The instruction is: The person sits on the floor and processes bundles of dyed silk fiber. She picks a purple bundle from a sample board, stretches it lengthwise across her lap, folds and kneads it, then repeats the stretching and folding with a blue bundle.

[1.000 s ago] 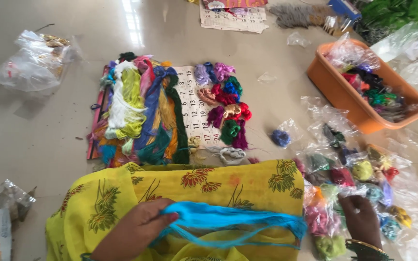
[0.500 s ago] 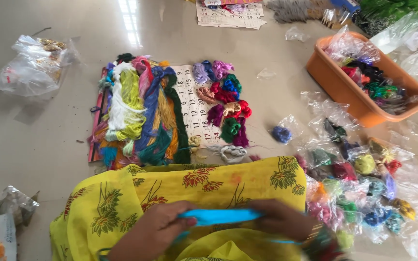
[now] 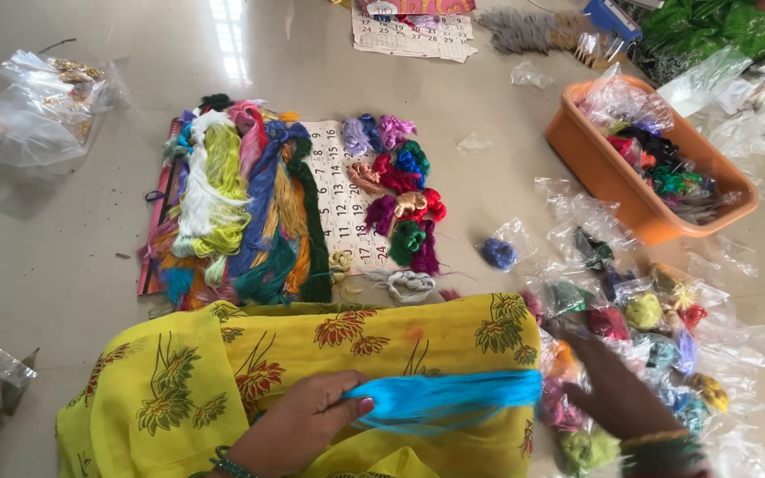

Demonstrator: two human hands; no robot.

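Left hand (image 3: 298,425) pinches one end of a bright blue thread bundle (image 3: 444,398), thumb and fingers closed on it. Bundle lies stretched across the yellow floral cloth (image 3: 223,372) over the lap. Right hand (image 3: 613,394) is blurred, fingers spread, holding nothing that shows, resting among small plastic bags of thread (image 3: 648,310) on the floor. Judgement: the thread is light, limp and slippery, apt to splay or tangle; best held bunched at one end. Orange tub (image 3: 613,181) sits well apart.
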